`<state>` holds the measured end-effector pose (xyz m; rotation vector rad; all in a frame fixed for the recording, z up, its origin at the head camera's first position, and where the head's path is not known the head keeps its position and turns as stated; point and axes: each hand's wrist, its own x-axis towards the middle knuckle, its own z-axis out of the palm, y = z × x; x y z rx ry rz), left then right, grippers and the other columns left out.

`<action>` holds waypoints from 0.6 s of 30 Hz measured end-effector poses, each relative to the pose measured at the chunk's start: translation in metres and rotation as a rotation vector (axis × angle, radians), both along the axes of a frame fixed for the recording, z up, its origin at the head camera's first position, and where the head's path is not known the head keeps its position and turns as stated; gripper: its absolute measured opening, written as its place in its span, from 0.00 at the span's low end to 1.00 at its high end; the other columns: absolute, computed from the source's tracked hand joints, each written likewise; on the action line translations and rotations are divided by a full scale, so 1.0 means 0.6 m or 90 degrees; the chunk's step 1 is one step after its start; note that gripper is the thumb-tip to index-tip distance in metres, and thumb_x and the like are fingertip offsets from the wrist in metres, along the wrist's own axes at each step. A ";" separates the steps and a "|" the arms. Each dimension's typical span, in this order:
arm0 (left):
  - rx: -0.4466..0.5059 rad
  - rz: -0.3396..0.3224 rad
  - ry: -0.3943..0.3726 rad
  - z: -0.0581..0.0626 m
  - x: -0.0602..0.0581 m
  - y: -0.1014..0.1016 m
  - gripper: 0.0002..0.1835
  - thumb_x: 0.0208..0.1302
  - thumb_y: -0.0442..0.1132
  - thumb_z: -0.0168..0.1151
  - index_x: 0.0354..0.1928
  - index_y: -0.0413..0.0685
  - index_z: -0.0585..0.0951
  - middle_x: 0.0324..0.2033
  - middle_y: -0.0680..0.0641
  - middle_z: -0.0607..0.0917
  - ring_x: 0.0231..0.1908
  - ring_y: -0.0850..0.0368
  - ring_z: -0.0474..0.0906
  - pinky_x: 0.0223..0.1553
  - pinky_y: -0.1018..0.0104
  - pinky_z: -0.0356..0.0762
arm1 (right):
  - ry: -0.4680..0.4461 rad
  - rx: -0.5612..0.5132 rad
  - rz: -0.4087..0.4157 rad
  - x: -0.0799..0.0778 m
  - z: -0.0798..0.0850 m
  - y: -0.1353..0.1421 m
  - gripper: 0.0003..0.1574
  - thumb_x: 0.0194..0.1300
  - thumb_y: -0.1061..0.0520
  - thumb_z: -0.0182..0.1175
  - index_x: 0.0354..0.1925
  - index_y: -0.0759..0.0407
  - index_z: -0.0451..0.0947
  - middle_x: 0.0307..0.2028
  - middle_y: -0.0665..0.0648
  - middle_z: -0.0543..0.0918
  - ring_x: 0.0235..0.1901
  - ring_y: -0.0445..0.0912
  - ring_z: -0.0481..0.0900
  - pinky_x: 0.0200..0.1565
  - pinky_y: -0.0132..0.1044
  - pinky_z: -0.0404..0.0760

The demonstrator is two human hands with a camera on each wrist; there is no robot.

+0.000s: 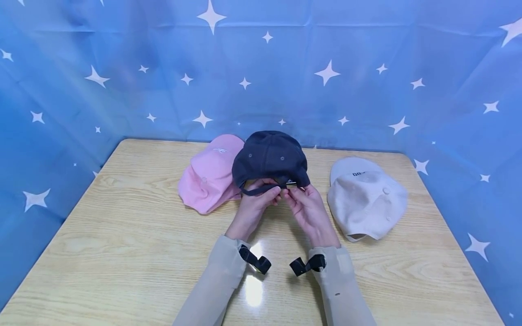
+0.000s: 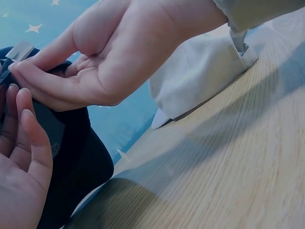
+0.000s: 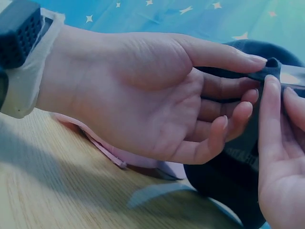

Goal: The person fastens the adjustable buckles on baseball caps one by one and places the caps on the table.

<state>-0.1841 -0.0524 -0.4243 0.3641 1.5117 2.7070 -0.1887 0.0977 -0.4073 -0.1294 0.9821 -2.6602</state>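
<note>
A dark navy cap (image 1: 269,154) is held up over the table with its back opening toward me. My left hand (image 1: 253,209) pinches the cap's back strap (image 1: 261,190) between thumb and fingers, which the right wrist view shows closely. Beside it my right hand (image 1: 310,213) pinches the strap near a shiny metal buckle (image 3: 292,76). The fingertips of both hands nearly meet there. In the left wrist view the dark cap (image 2: 81,162) hangs behind the fingers. How far the strap runs through the buckle I cannot tell.
A pink cap (image 1: 212,167) lies just left of the dark cap, partly behind it. To the right rests a light grey-beige cap (image 1: 367,199). All are over a wooden table (image 1: 122,244), with a blue star-patterned cloth (image 1: 261,59) behind and at the sides.
</note>
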 end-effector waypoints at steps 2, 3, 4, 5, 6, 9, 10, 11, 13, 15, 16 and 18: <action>0.015 0.001 0.000 0.000 -0.001 -0.001 0.09 0.55 0.33 0.62 0.38 0.41 0.74 0.31 0.47 0.77 0.28 0.55 0.76 0.29 0.66 0.74 | -0.011 -0.004 -0.007 0.000 0.001 0.001 0.17 0.60 0.71 0.51 0.48 0.64 0.64 0.37 0.60 0.78 0.33 0.46 0.80 0.40 0.29 0.77; 0.021 0.002 -0.003 0.000 -0.001 -0.002 0.09 0.55 0.34 0.62 0.37 0.42 0.74 0.30 0.47 0.77 0.28 0.55 0.76 0.29 0.67 0.74 | -0.015 -0.002 -0.011 0.000 0.002 0.001 0.17 0.60 0.71 0.52 0.48 0.64 0.64 0.36 0.59 0.78 0.33 0.46 0.80 0.40 0.29 0.77; 0.027 0.002 -0.005 0.000 -0.001 -0.003 0.09 0.55 0.34 0.62 0.37 0.42 0.75 0.30 0.47 0.77 0.28 0.56 0.76 0.29 0.67 0.74 | -0.019 -0.003 -0.012 -0.001 0.002 0.001 0.17 0.60 0.71 0.52 0.48 0.64 0.64 0.36 0.59 0.78 0.33 0.46 0.80 0.40 0.29 0.77; 0.032 0.002 -0.008 0.000 -0.001 -0.004 0.09 0.54 0.34 0.63 0.37 0.42 0.75 0.30 0.47 0.77 0.28 0.56 0.76 0.29 0.67 0.74 | -0.022 -0.003 -0.012 -0.001 0.002 0.001 0.17 0.60 0.71 0.52 0.48 0.64 0.63 0.36 0.59 0.78 0.33 0.46 0.80 0.40 0.29 0.77; 0.035 0.001 -0.011 0.000 -0.001 -0.005 0.09 0.54 0.35 0.63 0.37 0.42 0.75 0.30 0.47 0.77 0.28 0.56 0.76 0.29 0.67 0.74 | -0.024 -0.004 -0.012 -0.001 0.003 0.001 0.18 0.60 0.71 0.52 0.48 0.64 0.63 0.36 0.59 0.78 0.32 0.46 0.80 0.40 0.29 0.77; 0.037 0.000 -0.015 0.000 -0.001 -0.006 0.09 0.54 0.35 0.63 0.37 0.42 0.75 0.30 0.47 0.78 0.28 0.56 0.76 0.29 0.68 0.75 | -0.027 -0.004 -0.010 -0.001 0.003 0.001 0.18 0.60 0.71 0.52 0.49 0.64 0.63 0.37 0.59 0.77 0.33 0.46 0.80 0.40 0.29 0.77; 0.037 0.000 -0.016 0.000 -0.001 -0.006 0.09 0.54 0.35 0.63 0.37 0.42 0.75 0.30 0.47 0.78 0.28 0.56 0.76 0.29 0.68 0.75 | -0.027 -0.004 -0.010 0.000 0.003 0.001 0.18 0.60 0.70 0.52 0.49 0.64 0.63 0.37 0.59 0.77 0.33 0.46 0.80 0.40 0.29 0.77; 0.037 0.001 -0.017 0.000 0.000 -0.007 0.09 0.55 0.34 0.62 0.37 0.42 0.75 0.30 0.47 0.78 0.28 0.56 0.76 0.29 0.68 0.75 | -0.028 -0.003 -0.010 0.000 0.003 0.001 0.19 0.60 0.70 0.52 0.49 0.64 0.63 0.37 0.59 0.77 0.33 0.46 0.80 0.40 0.29 0.77; 0.035 0.004 -0.019 0.000 -0.001 -0.007 0.08 0.55 0.33 0.62 0.37 0.41 0.75 0.29 0.47 0.78 0.28 0.55 0.76 0.29 0.68 0.75 | -0.028 -0.001 -0.011 0.001 0.003 0.000 0.19 0.60 0.71 0.52 0.50 0.65 0.63 0.38 0.60 0.78 0.33 0.46 0.80 0.41 0.29 0.77; 0.029 0.016 -0.017 0.000 -0.002 -0.007 0.07 0.55 0.33 0.62 0.36 0.41 0.75 0.28 0.46 0.78 0.28 0.54 0.76 0.28 0.68 0.75 | -0.028 -0.002 -0.011 0.001 0.003 0.000 0.18 0.61 0.71 0.51 0.50 0.65 0.63 0.38 0.60 0.77 0.33 0.46 0.80 0.41 0.30 0.77; 0.026 0.023 -0.017 0.000 -0.003 -0.007 0.07 0.55 0.33 0.62 0.36 0.41 0.75 0.28 0.46 0.78 0.27 0.54 0.76 0.28 0.68 0.75 | -0.027 -0.002 -0.011 0.001 0.003 0.000 0.18 0.61 0.71 0.50 0.50 0.65 0.63 0.38 0.60 0.78 0.34 0.46 0.80 0.41 0.30 0.77; 0.017 0.037 -0.014 -0.001 -0.004 -0.008 0.07 0.54 0.34 0.63 0.34 0.40 0.76 0.26 0.46 0.79 0.27 0.54 0.76 0.28 0.68 0.75 | -0.024 -0.001 -0.013 0.001 0.003 -0.001 0.17 0.62 0.72 0.47 0.50 0.65 0.63 0.37 0.60 0.78 0.34 0.47 0.80 0.42 0.31 0.76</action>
